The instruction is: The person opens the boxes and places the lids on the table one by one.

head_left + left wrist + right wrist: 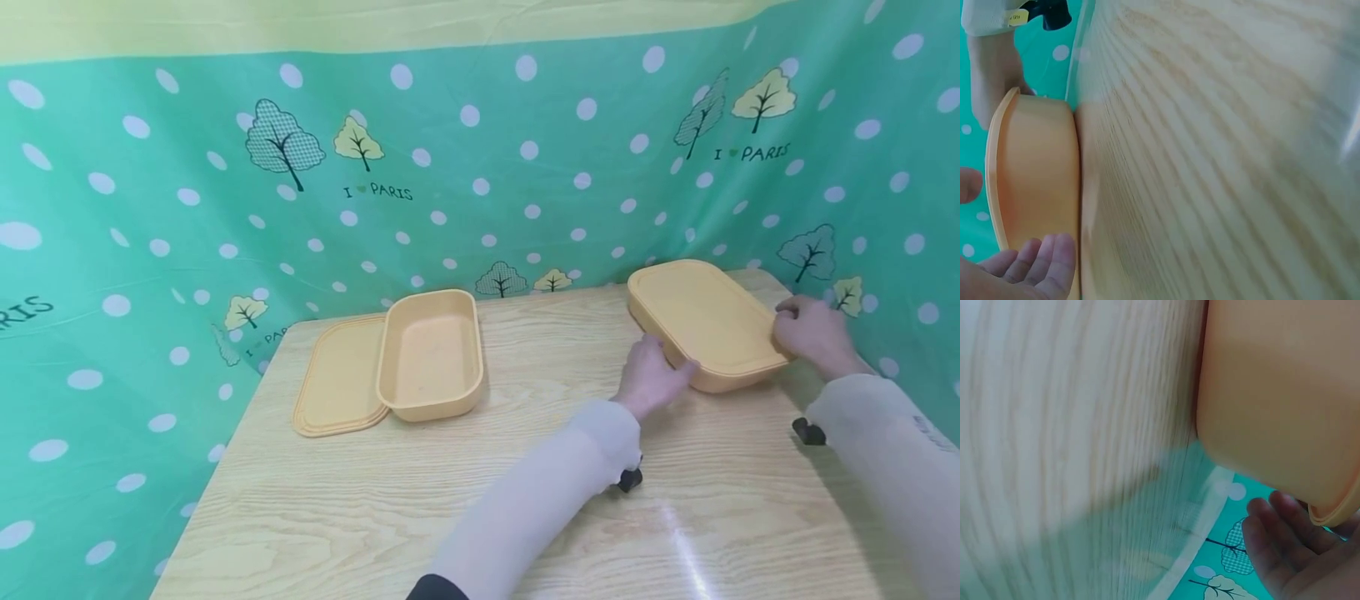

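Note:
A light orange lidded box (pixel 705 312) stands at the right rear of the table, its lid on top. My left hand (pixel 651 377) is at the box's near left side. In the left wrist view the left fingers (pixel 1047 269) lie fairly straight by the side wall, with the thumb apart above the lid. My right hand (pixel 813 333) is at the lid's right edge; the right wrist view shows its relaxed fingers (pixel 1279 531) beside the box, close under the lid's rim. Whether those fingertips touch the wall, I cannot tell.
An uncovered box (pixel 427 354) of the same colour sits left of centre, partly over a flat lid (pixel 341 379). The wooden table (pixel 360 508) is backed and flanked by a green dotted cloth (pixel 480 187).

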Tool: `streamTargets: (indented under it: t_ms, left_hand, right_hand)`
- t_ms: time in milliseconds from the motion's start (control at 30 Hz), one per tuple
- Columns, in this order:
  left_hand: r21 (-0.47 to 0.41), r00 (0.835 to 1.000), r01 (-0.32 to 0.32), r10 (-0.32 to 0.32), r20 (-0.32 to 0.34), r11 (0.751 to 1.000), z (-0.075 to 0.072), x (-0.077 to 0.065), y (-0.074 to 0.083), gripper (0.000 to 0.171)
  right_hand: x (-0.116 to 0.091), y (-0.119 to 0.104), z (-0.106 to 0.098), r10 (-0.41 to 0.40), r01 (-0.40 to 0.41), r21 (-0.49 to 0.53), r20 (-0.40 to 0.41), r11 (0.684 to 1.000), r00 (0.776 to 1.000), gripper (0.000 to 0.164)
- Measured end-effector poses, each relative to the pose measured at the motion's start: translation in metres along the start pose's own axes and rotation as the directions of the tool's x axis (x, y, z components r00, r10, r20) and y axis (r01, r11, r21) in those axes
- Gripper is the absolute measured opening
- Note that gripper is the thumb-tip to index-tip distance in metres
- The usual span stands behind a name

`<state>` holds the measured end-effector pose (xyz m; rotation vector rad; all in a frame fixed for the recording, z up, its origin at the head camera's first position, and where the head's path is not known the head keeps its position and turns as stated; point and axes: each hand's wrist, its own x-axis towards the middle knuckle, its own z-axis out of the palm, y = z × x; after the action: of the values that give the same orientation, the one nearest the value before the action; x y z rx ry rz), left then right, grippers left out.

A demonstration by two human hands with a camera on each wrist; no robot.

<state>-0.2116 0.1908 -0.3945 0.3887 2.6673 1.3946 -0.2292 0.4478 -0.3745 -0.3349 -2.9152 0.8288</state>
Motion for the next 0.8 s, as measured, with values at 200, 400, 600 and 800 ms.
streamTargets:
  t_ms: [200, 400, 600, 800]
  left_hand:
    - [-0.007, 0.999, 0.04, -0.04, 0.016, 0.999, 0.002, 0.0, 0.005, 0.052]
    - [-0.025, 0.996, 0.087, -0.086, 0.022, 0.996, 0.001, 0.002, 0.01, 0.051]
    - [-0.072, 0.996, 0.091, -0.092, -0.012, 0.993, 0.005, 0.005, 0.012, 0.052]
    - [-0.077, 0.993, 0.118, -0.12, -0.024, 0.99, 0.006, 0.006, 0.014, 0.052]
  right_hand:
    - [0.001, -0.003, 0.003, -0.006, 0.006, 0.013, -0.005, 1.0, 1.0, 0.048]
    - [0.001, -0.005, 0.004, -0.003, 0.003, 0.026, 0.002, 1.0, 1.0, 0.049]
    - [0.0, -0.006, 0.005, 0.008, -0.008, 0.03, 0.004, 1.0, 1.0, 0.049]
    - [0.001, -0.005, 0.005, 0.017, -0.017, 0.042, 0.016, 0.999, 1.0, 0.05]
